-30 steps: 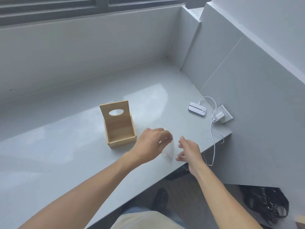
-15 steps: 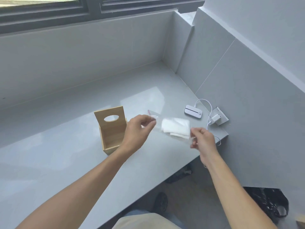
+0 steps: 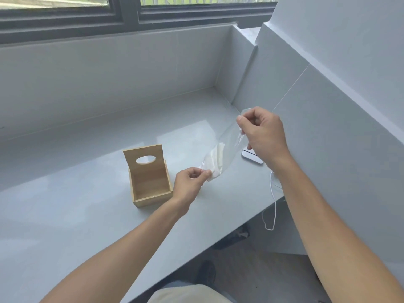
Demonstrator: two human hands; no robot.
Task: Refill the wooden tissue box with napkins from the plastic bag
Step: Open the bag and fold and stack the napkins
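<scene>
The wooden tissue box (image 3: 150, 184) stands open and empty on the grey counter (image 3: 76, 211), its lid with an oval hole tipped up at the back. A clear plastic bag (image 3: 227, 147) with white napkins (image 3: 215, 160) inside hangs tilted in the air to the right of the box. My left hand (image 3: 190, 182) pinches the bag's lower end, just beside the box's right wall. My right hand (image 3: 262, 132) pinches the bag's upper end, higher and further right.
A white flat device (image 3: 251, 157) lies on the counter behind my right wrist, with a white cable (image 3: 272, 206) drooping over the counter's right edge. Grey walls close in at the back and right. A window runs along the top.
The bag was lifted off the counter and swung from level to steeply tilted: my right hand rose with one end, my left hand dropped toward the box with the other.
</scene>
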